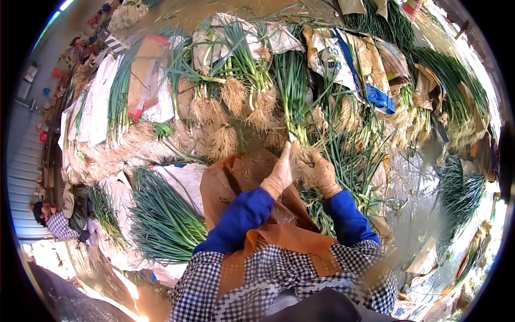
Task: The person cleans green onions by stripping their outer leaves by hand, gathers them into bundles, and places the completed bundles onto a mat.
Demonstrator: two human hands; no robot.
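Note:
A bunch of green onions [292,88] lies in front of me with its leaves pointing away and its root end toward me. My left hand [280,170] is closed at the left side of the white stem ends, thumb pointing forward. On the other side, my right hand [321,173] has its fingers curled into the pale, stringy roots [307,153]. Both hands are close together above my knees, which a brown apron [228,180] covers. Some finger detail is hidden among the roots.
More rooted green onions [233,96] lie just ahead. Trimmed-looking green onions [166,220] are piled at my left, and loose leaves [354,155] at my right. Sacks [332,59] cover bunches farther off. Another person [59,222] sits at the far left.

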